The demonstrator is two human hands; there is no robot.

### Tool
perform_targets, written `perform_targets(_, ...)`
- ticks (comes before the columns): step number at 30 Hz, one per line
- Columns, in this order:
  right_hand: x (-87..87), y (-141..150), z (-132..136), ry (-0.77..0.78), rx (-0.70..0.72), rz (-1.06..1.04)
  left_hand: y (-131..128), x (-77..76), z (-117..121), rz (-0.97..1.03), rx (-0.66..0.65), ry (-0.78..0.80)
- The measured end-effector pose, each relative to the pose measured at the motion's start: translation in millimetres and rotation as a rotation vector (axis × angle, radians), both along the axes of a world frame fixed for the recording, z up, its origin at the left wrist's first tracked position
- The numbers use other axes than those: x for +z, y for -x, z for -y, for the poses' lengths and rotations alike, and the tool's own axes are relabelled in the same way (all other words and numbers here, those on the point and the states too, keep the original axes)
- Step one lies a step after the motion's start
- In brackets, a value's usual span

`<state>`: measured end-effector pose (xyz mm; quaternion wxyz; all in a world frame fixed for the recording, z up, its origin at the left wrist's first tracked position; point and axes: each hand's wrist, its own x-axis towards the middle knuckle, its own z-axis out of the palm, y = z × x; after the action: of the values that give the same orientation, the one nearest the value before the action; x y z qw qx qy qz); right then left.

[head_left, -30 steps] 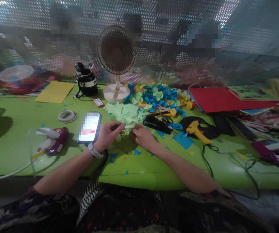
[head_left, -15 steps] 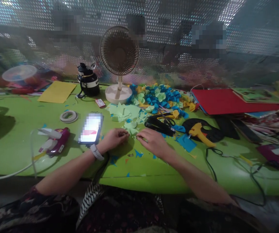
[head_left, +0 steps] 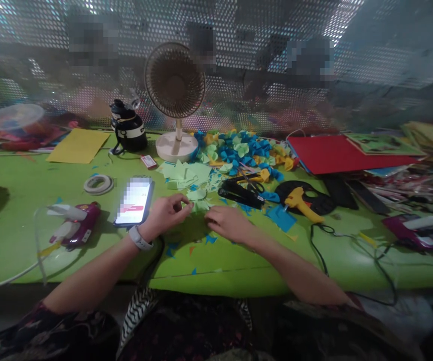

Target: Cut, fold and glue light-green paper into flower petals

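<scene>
My left hand (head_left: 165, 216), with a pale watch (head_left: 140, 238) on its wrist, has thumb and forefinger closed at the left edge of a light green paper piece (head_left: 200, 204). My right hand (head_left: 228, 223) rests low over the table with its fingers curled in, just right of and below that paper. Whatever lies under those fingers is hidden. Behind the hands are flat light green paper pieces (head_left: 186, 174) and a heap of folded blue, green and yellow paper shapes (head_left: 244, 150). A black stapler (head_left: 241, 193) and scissors (head_left: 254, 184) lie close to the right hand.
Left of my hands are a lit phone (head_left: 133, 201), a tape roll (head_left: 98, 184) and a purple power strip (head_left: 83, 228) with cables. A fan (head_left: 176, 148) and black bottle (head_left: 131, 133) stand behind. To the right lie a yellow glue gun (head_left: 302, 204) and a red sheet (head_left: 346, 154).
My right hand has lowered, its fingers now curled instead of pinching forward. The left hand's fingers have lifted and bent more. The whole view has shifted slightly.
</scene>
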<state>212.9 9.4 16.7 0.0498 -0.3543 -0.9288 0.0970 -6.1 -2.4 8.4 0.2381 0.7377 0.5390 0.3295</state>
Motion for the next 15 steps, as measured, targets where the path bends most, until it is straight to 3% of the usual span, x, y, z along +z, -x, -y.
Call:
perform_targets(4,22.8,-24.8,-17.9,0.123,-0.084,-0.255,2.4,0.9,-2.7,-0.144,-0.096,0.033)
perform_targets(7,37.1,-61.9,-43.6,0.003,-0.388,-0.430,2.0,0.8,-2.7,-0.202,-0.089,0.041)
perform_targets(11,43.7,-116.8,-69.3,-0.149,-0.777,-0.193,1.8,-2.1,-3.7,-0.262,-0.089,0.060)
perform_targets(15,48.4,-161.0,-67.8,-0.116,-0.834,-0.218,2.9,-8.1,-6.3,-0.300,-0.095,0.012)
